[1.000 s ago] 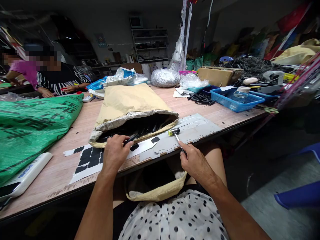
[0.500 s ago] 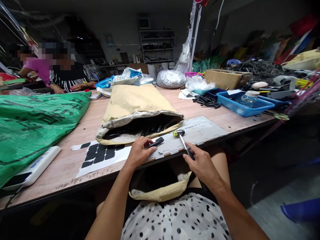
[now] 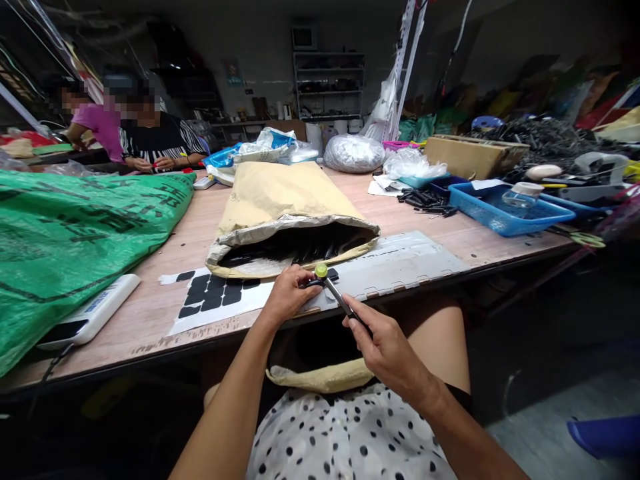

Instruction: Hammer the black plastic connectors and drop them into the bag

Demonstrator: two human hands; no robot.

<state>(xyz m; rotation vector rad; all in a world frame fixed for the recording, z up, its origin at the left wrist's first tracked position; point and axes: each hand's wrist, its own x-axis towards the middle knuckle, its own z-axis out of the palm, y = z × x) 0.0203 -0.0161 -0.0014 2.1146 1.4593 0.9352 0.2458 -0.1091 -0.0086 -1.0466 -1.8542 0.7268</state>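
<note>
My right hand point(image 3: 383, 337) is closed round the dark handle of a small mallet point(image 3: 336, 291). The mallet's yellow-green head is over a slim black part point(image 3: 313, 283), though I cannot tell if they touch. My left hand point(image 3: 291, 293) grips that black part at the table's front edge, its thumb and fingers pressed together on it. Beneath lies a grey cardboard sheet point(image 3: 415, 263). To the left, a white backing sheet point(image 3: 220, 312) carries several black rounded-square stickers point(image 3: 213, 291). Just behind my left hand, an open tan sack point(image 3: 285, 190) holds black parts.
A green woven sack point(image 3: 95, 213) and a white device with a cable point(image 3: 97, 310) occupy the left side. Right of centre are loose black parts point(image 3: 425, 200), a blue tray point(image 3: 505, 213) and a cardboard box point(image 3: 473, 157). A second open sack point(image 3: 325, 379) rests at my lap. Two people sit at far left.
My right hand has brought the mallet leftward, so its head has moved from beside the black part to above it. My left hand keeps its hold. The whole view has shifted slightly.
</note>
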